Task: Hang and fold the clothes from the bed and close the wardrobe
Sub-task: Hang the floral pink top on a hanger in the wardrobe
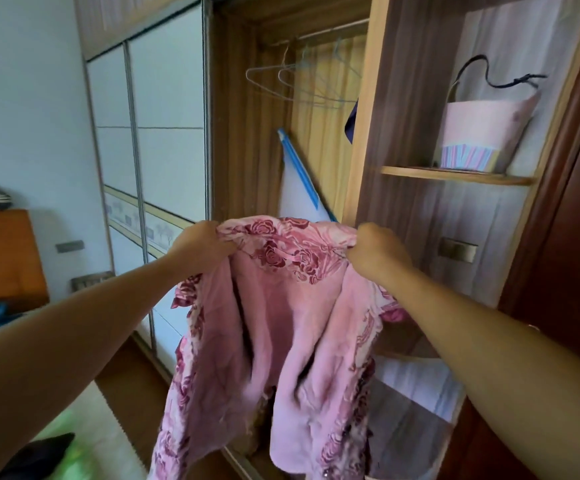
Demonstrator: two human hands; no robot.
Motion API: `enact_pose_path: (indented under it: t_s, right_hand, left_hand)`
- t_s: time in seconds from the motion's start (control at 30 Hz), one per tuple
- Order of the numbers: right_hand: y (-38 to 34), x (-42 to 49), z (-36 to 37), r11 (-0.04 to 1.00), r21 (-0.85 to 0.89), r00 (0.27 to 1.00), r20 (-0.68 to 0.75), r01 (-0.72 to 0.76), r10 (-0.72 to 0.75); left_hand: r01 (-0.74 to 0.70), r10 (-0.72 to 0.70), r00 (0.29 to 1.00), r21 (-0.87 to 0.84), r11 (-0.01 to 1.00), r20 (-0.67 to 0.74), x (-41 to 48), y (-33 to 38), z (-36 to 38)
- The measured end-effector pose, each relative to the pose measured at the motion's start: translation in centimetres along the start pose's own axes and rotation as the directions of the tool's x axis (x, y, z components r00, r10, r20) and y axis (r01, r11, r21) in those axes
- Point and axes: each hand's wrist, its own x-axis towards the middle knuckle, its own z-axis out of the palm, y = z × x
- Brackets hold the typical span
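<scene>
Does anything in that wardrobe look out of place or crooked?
Yes: a blue-edged white board leans slantwise under the empty wire hangers. The pink bag on the shelf tilts too.

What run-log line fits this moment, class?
left hand: grips pink floral garment shoulder | right hand: grips other shoulder | garment: held up, unhung | wire hangers: bare on rail | wardrobe: open

Pink bag [482, 133] (upper rt)
</scene>
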Motion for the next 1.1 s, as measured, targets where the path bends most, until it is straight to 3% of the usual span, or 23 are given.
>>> enact_pose_path:
  t_s: [0.2, 0.53, 0.87, 1.1]
  right_hand:
    - [-1.5, 8.0, 4.8, 0.984, 0.154, 0.995, 0.029, 0.088, -0.094]
    - [-4.5, 15.9, 8.7, 0.942, 0.104, 0.940, 0.092, 0.319, -0.329]
    - [-8.5, 23.5, 12.7, 0.937, 0.074, 0.939, 0.019, 0.342, -0.345]
    - [-12.7, 32.9, 16.3, 0.966, 0.008, 0.966, -0.030, 0.257, -0.256]
  left_hand:
    - [0.140, -0.139, 0.981, -0.002, 0.990, -0.135, 4.4, -0.4, 1.4]
    - [0.296, -0.302, 0.921, -0.063, 0.953, -0.245, 7.1, -3.2, 0.4]
    - [0.337, -0.326, 0.891, -0.019, 0.941, -0.316, 14.3, -5.8, 0.3]
    - [0.272, -0.256, 0.911, 0.005, 0.962, -0.323, 25.8, -10.0, 1.1]
